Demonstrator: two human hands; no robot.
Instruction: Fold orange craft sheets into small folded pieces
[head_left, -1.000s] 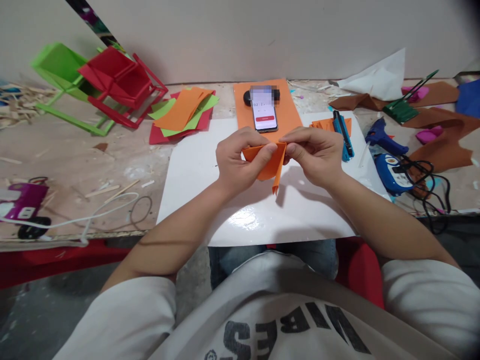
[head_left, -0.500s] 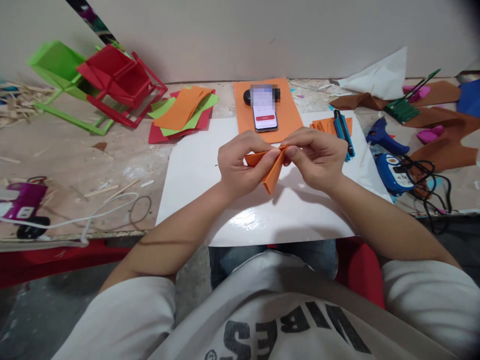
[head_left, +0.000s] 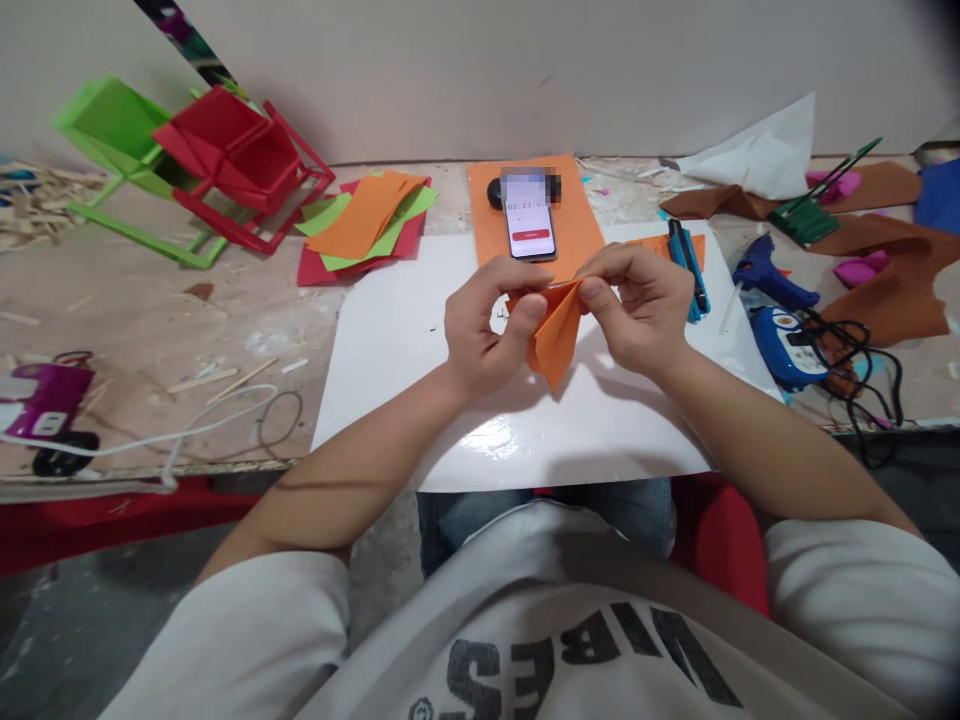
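Between my hands, above the white board (head_left: 390, 330), is a piece of folded orange paper (head_left: 556, 335), its creased flaps fanned and one point hanging down. My right hand (head_left: 641, 305) pinches its upper corner between thumb and fingers. On the other side my left hand (head_left: 491, 325) is curled round the paper's left edge, fingers behind it and thumb in front; the fingertips are partly hidden. Just beyond the hands a phone (head_left: 530, 220) with a lit timer screen rests on an orange sheet (head_left: 581, 225).
A blue cutter (head_left: 688, 270) lies over orange strips at the right, near a blue glue gun (head_left: 776, 275) and a blue cabled device (head_left: 787, 345). Stacked coloured paper (head_left: 367, 225) and red (head_left: 232, 160) and green (head_left: 112, 130) folded paper chairs stand at left.
The folded orange paper has been turned and its flaps have spread wider. My left thumb has drawn back to the left from the top fold; my right hand keeps its pinch.
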